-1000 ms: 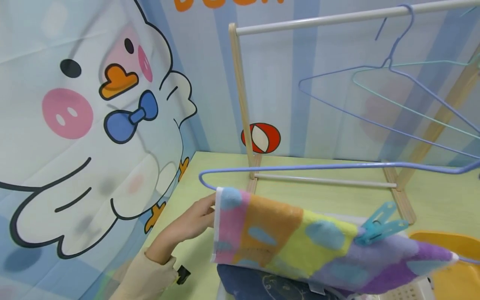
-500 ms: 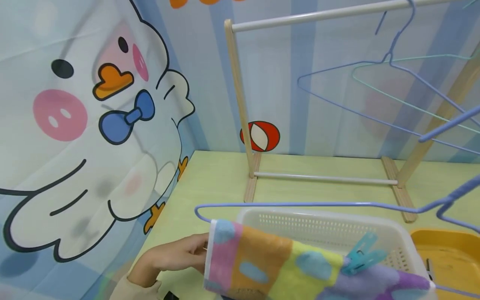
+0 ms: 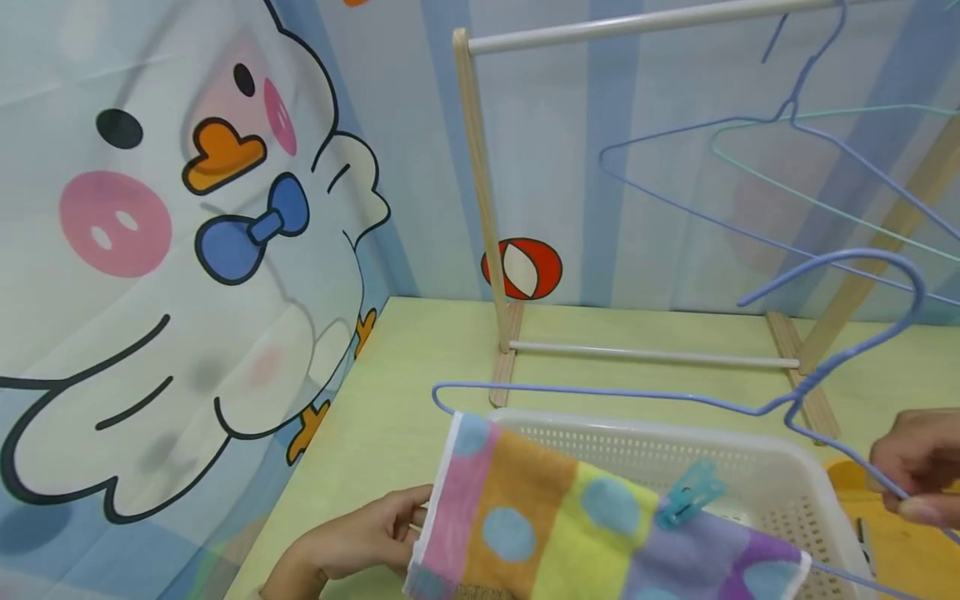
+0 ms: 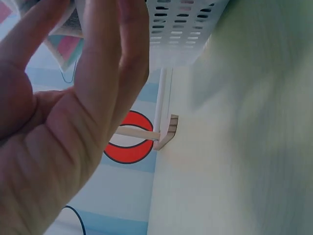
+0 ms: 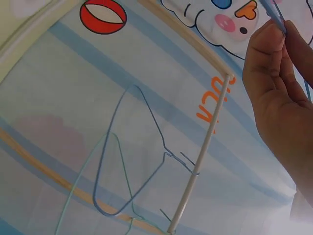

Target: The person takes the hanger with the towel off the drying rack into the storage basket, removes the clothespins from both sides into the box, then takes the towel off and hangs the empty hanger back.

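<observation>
A striped, dotted towel [image 3: 525, 533] in pink, orange, yellow and purple hangs folded over the lower bar of a blue wire hanger [image 3: 645, 393]. A turquoise clothespin [image 3: 692, 493] is clipped on its upper edge. My left hand [image 3: 360, 533] holds the towel's left edge, the fingertips partly hidden behind the cloth. In the left wrist view, the left hand [image 4: 83, 93] has its fingers bent around greyish fabric. With thumb and fingers my right hand [image 3: 922, 467] pinches the right shoulder of this hanger; the right wrist view shows the right hand [image 5: 283, 78] pinching blue wire.
A white perforated basket [image 3: 757, 454] stands beneath the towel, beside a yellow tray [image 3: 900, 542]. Behind them is a wooden rack with a white rail [image 3: 622, 35]. Another blue hanger [image 3: 705, 212] and a mint-green hanger [image 3: 795, 185] hang there.
The towel and hanger have been lowered, uncovering the basket, and the hanger's hook has turned into view. My right hand has come into view at the right. The left hand moved down with the towel.
</observation>
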Demonstrator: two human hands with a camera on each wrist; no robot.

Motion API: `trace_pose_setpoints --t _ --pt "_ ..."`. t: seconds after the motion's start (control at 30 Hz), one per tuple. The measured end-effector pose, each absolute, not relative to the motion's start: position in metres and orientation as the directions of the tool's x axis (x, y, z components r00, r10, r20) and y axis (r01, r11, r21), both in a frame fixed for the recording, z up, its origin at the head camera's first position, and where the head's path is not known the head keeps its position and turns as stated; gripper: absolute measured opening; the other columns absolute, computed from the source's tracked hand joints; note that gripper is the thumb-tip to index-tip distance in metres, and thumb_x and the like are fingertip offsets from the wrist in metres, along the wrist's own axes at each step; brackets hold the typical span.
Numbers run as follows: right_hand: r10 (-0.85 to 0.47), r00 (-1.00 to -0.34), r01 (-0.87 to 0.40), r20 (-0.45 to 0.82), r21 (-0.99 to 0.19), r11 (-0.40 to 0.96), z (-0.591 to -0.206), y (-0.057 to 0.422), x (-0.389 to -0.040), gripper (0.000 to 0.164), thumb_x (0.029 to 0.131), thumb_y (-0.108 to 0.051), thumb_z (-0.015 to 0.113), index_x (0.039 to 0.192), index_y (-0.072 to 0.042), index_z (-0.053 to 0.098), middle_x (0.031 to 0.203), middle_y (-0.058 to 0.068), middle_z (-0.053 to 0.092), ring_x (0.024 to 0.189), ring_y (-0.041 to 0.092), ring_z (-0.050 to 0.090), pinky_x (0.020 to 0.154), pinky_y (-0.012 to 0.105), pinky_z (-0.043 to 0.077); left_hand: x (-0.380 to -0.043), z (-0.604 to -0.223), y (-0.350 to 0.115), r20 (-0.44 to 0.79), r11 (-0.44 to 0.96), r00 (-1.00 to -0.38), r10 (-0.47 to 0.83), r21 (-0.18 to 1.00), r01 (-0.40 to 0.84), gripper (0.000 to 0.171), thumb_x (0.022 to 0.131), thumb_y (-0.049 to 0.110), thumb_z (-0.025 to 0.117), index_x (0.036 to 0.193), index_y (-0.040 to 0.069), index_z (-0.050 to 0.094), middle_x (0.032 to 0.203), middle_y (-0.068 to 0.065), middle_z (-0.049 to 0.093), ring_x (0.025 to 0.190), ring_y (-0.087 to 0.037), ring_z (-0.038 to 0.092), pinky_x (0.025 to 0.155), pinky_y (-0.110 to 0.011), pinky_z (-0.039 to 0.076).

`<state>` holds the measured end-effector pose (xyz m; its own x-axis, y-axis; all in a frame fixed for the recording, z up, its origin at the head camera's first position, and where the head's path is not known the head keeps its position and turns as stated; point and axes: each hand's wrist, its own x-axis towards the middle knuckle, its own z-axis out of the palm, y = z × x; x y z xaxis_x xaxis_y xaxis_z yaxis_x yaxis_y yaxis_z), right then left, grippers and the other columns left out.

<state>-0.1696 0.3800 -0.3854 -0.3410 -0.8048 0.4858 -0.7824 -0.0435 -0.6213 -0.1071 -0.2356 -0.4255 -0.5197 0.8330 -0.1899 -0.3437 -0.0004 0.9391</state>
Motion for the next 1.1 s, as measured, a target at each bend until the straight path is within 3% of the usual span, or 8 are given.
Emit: trace_pose_setpoints --t 0.1,0.2,0.4,0.53,0.73,0.83,0.97,1.1 --pt "-0.734 -0.467 -0.747 0.493 -0.664 0.029 -0.339 0.327 -0.133 0.051 0.067 0.029 0.065 0.100 -0.010 0.061 0.087 0.000 0.058 0.068 0.007 0.056 0.046 0.019 0.040 -0.103 -0.426 -0.234 -0.199 -0.007 -0.540 0.818 0.935 -0.354 0.057 0.099 -0.005 0.053 0.151 -0.005 0.029 0.117 -0.010 0.066 0.093 -0.014 0.068 0.074 -0.025 0.056" --pt "-0.735 -0.477 -0.695 0.482 -0.718 -0.020 -0.324 0.304 -0.125 0.054 0.069 0.034 0.062 0.106 -0.005 0.061 0.091 0.002 0.061 0.071 0.012 0.059 0.052 0.023 0.046 -0.099 -0.425 -0.232 -0.205 -0.002 -0.550 0.809 0.936 -0.352 0.060 0.098 -0.004 0.055 0.152 -0.006 0.027 0.115 -0.009 0.066 0.092 -0.013 0.067 0.073 -0.024 0.056" --pt "-0.780 -0.533 -0.640 0.326 -0.759 0.120 -0.337 0.302 -0.132 0.051 0.079 0.030 0.060 0.111 -0.009 0.063 0.094 0.000 0.064 0.079 0.014 0.060 0.064 0.022 0.052 -0.095 -0.421 -0.228 -0.209 -0.009 -0.553 0.807 0.931 -0.365 0.066 0.098 -0.003 0.057 0.153 -0.009 0.020 0.115 -0.010 0.062 0.098 -0.017 0.066 0.076 -0.028 0.058" --pt "-0.800 -0.542 -0.594 0.258 -0.790 0.148 -0.347 0.297 -0.136 0.048 0.085 0.026 0.057 0.116 -0.010 0.063 0.095 0.000 0.065 0.082 0.014 0.061 0.066 0.024 0.054 -0.093 -0.420 -0.227 -0.194 -0.033 -0.537 0.821 0.923 -0.383 0.068 0.099 -0.002 0.057 0.154 -0.008 0.017 0.115 -0.011 0.062 0.098 -0.018 0.067 0.075 -0.028 0.058" --pt "-0.799 -0.589 -0.385 0.123 -0.912 0.143 -0.352 0.293 -0.144 0.043 0.092 0.022 0.053 0.120 -0.007 0.066 0.099 0.003 0.068 0.082 0.014 0.065 0.067 0.028 0.057 -0.093 -0.421 -0.226 -0.168 -0.059 -0.523 0.835 0.919 -0.390 0.075 0.100 -0.002 0.056 0.156 -0.007 0.008 0.115 -0.010 0.062 0.094 -0.017 0.068 0.074 -0.028 0.058" --pt "-0.792 -0.598 -0.383 0.125 -0.912 0.145 -0.355 0.292 -0.148 0.042 0.091 0.022 0.054 0.118 -0.007 0.068 0.097 0.003 0.068 0.079 0.014 0.065 0.064 0.027 0.056 -0.093 -0.421 -0.226 -0.167 -0.065 -0.521 0.837 0.915 -0.399 0.076 0.099 -0.002 0.057 0.156 -0.007 0.007 0.116 -0.010 0.061 0.096 -0.018 0.068 0.074 -0.028 0.058" --pt "-0.746 -0.661 -0.440 0.084 -0.848 0.294 -0.359 0.284 -0.148 0.027 0.089 0.018 0.060 0.109 0.001 0.067 0.088 -0.005 0.065 0.070 0.011 0.060 0.056 0.026 0.052 -0.093 -0.421 -0.227 -0.168 -0.074 -0.519 0.838 0.908 -0.413 0.077 0.098 -0.004 0.058 0.156 -0.007 0.008 0.118 -0.011 0.061 0.099 -0.018 0.067 0.075 -0.026 0.058" --pt "-0.658 -0.750 -0.387 -0.072 -0.758 0.525 -0.364 0.276 -0.146 0.016 0.089 0.012 0.065 0.105 0.016 0.063 0.086 -0.004 0.063 0.069 0.004 0.055 0.054 0.024 0.051 -0.093 -0.422 -0.228 -0.175 -0.068 -0.522 0.835 0.908 -0.413 0.077 0.097 -0.006 0.058 0.156 -0.007 0.008 0.120 -0.011 0.061 0.101 -0.018 0.067 0.077 -0.025 0.057"
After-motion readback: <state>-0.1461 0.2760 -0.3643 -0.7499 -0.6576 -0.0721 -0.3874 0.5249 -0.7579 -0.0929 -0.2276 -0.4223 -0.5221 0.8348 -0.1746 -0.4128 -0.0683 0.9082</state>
